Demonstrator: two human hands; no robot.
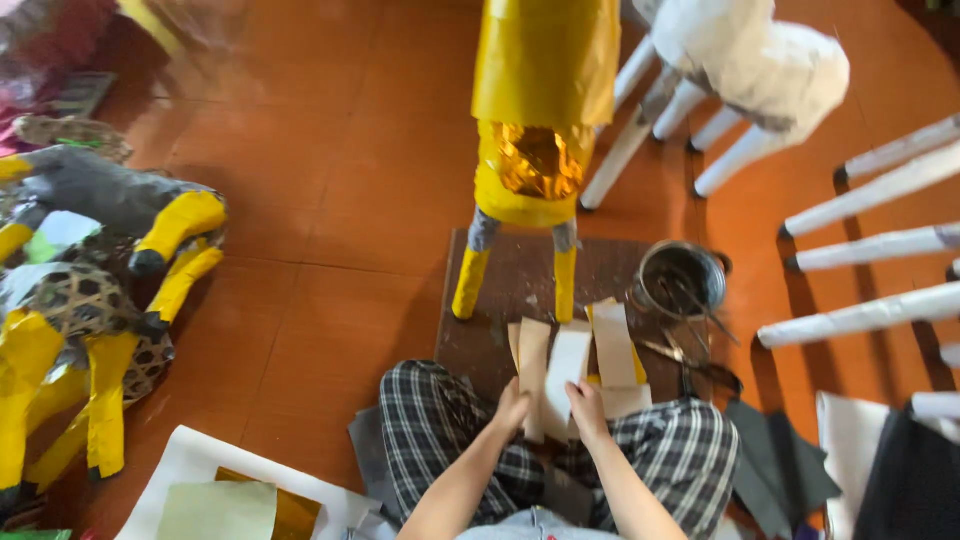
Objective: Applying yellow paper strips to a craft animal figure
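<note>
Both hands grasp paper strips over the lap.
Left hand (512, 408) and right hand (587, 408) each pinch the pale cut paper strips (562, 372), just in front of the brown board (510, 290) carrying the yellow foil-wrapped standing figure (540, 110); round metal pot (682, 278) sits right of it.

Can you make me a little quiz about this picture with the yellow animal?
1. True or false: both hands hold paper strips.
2. What stands on the brown board? A) yellow paper figure B) a lamp C) a bucket
3. What lies right of the board, beside the metal pot?

Key
1. True: left hand and right hand grip them.
2. A
3. Scissors.
</note>
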